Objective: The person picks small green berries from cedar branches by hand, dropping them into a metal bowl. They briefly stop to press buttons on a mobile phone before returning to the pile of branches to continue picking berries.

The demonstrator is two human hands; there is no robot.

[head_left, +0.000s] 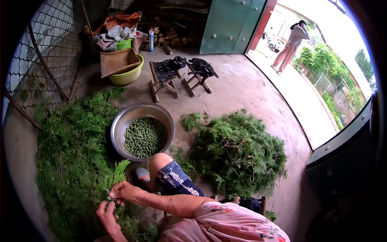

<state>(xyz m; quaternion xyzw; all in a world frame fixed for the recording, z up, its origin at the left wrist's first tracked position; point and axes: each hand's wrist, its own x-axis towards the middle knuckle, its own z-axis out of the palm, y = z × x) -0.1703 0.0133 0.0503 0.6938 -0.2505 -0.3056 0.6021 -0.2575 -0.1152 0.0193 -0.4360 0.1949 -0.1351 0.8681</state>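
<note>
My left hand point(106, 215) and my right hand point(126, 191) come close together at the lower left, over a pile of cut green branches point(72, 161). A feathery conifer sprig point(120, 171) stands up from between them. The fingers of my left hand close around its lower part, where small green cones point(109, 197) show. My right thumb and fingertips pinch at these cones; exactly what lies between them is partly hidden. Beyond my knee, a wide metal basin point(117, 131) holds many round green cones point(145, 137).
Another heap of branches point(238, 153) lies to the right. Two folding stools point(163, 78) with black items stand behind the basin. A yellow tub point(131, 76) carries a woven tray point(119, 63). A person point(296, 44) stands outside the green door point(229, 28).
</note>
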